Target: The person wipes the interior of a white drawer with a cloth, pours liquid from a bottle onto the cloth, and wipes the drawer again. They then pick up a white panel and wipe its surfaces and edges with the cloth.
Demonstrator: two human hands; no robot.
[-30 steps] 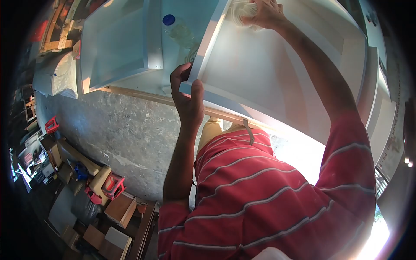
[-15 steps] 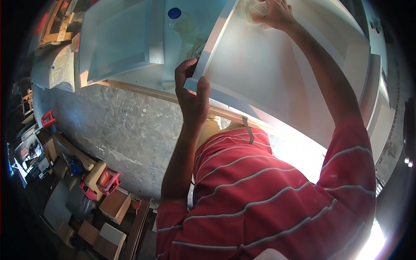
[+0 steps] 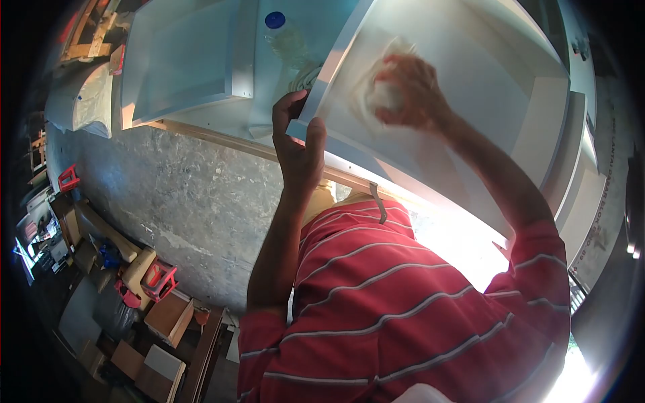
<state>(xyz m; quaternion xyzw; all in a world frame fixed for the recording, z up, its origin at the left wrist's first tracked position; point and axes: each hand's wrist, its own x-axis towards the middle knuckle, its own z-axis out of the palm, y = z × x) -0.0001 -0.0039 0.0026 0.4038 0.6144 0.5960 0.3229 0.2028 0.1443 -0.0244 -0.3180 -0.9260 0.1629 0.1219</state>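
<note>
A white drawer-like box (image 3: pixel 463 127) with raised sides lies tilted on the worktable. My left hand (image 3: pixel 300 144) grips its near left corner, thumb on one side and fingers round the other. Inside the box, my right hand (image 3: pixel 413 94) is closed on a pale, whitish cloth (image 3: pixel 368 101) pressed against the bottom panel. Motion blurs the cloth and the fingers. Left of the box stands a clear plastic bottle (image 3: pixel 285 43) with a blue cap. A coiled pale strip (image 3: pixel 306 77) sits beside it, partly hidden behind the box's side.
Another white box (image 3: pixel 185 64) rests at the left of the worktable. More white panels (image 3: pixel 581 181) stand at the right. Below is a grey concrete floor (image 3: pixel 195 188). Red stools (image 3: pixel 160 279) and wooden boxes (image 3: pixel 168 316) are at the lower left.
My right hand has moved with the cloth from the far end of the box toward me, nearer its middle. My left hand keeps its hold on the corner.
</note>
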